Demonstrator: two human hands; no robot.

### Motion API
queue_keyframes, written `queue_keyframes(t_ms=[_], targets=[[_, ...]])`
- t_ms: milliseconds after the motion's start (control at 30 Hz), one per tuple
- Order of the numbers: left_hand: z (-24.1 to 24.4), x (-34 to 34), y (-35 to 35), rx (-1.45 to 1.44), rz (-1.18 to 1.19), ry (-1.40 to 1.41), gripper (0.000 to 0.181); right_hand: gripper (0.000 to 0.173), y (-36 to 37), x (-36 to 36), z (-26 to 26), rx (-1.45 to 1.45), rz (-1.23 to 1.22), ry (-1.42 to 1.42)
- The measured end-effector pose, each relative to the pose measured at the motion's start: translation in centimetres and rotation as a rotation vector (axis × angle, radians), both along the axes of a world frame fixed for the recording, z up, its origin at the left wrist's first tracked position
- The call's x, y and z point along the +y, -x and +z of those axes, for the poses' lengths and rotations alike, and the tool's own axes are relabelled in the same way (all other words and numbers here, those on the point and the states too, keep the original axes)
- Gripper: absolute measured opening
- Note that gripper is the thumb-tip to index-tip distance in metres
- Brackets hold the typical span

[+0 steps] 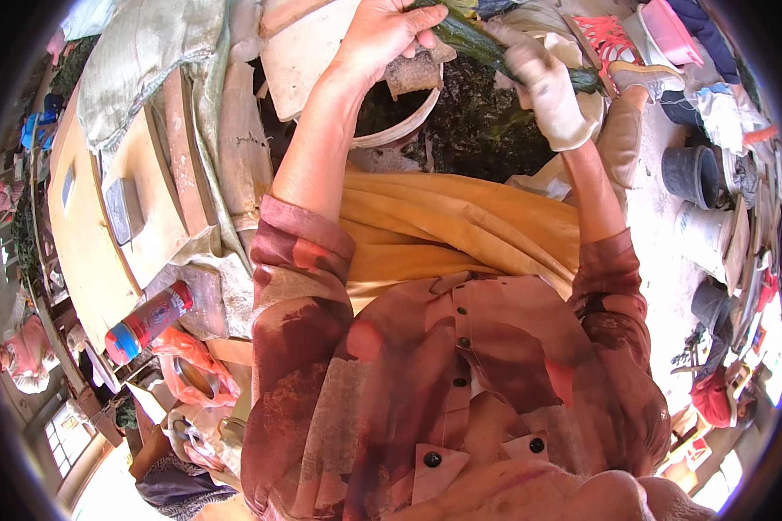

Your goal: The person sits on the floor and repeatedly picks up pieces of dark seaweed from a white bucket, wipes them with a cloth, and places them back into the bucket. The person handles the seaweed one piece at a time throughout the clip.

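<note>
A long, glossy dark green bundle of leafy strands, perhaps seaweed, stretches across the top of the view. At its upper left end, my bare left hand pinches it between thumb and fingers. My right hand, in a pale glove and blurred by motion, is closed around it farther along; a short end shows beyond the glove. Below them are a round tub with a pale rim and a dark green heap. A rough brownish block rests at the tub's rim. An orange-brown cloth covers my lap.
To the left stand wooden boards, a greenish woven sheet and a red bottle with a blue cap. On the right are a dark bucket, a pink basin and a shod foot. Other people appear near both edges.
</note>
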State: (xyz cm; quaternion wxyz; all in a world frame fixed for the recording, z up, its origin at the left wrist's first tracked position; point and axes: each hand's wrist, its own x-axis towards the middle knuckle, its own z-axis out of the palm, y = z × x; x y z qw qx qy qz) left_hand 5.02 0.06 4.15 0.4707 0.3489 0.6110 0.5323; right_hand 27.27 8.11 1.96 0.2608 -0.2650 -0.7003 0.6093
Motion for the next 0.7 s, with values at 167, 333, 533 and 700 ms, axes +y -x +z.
queue_keyframes(t_ms=[167,333,533,700], targets=[[-1.6,-1.1,2.5,0.183,0.016,-0.001,0.019,0.039,-1.0,-0.1,1.4,-0.177,-0.041,0.18],[-2.7,-0.2,0.8,0.489,0.074,-0.299,0.027,0.035,-2.5,0.9,0.3,-0.164,0.04,0.293],[-4.7,1.0,-0.9,0.444,-0.174,-0.152,0.025,0.039,-1.6,-0.5,3.6,-0.449,0.111,0.14],[-3.6,0.4,-1.6,0.265,-0.075,-0.316,0.015,0.041,-2.5,0.8,2.4,-0.537,0.346,0.288]])
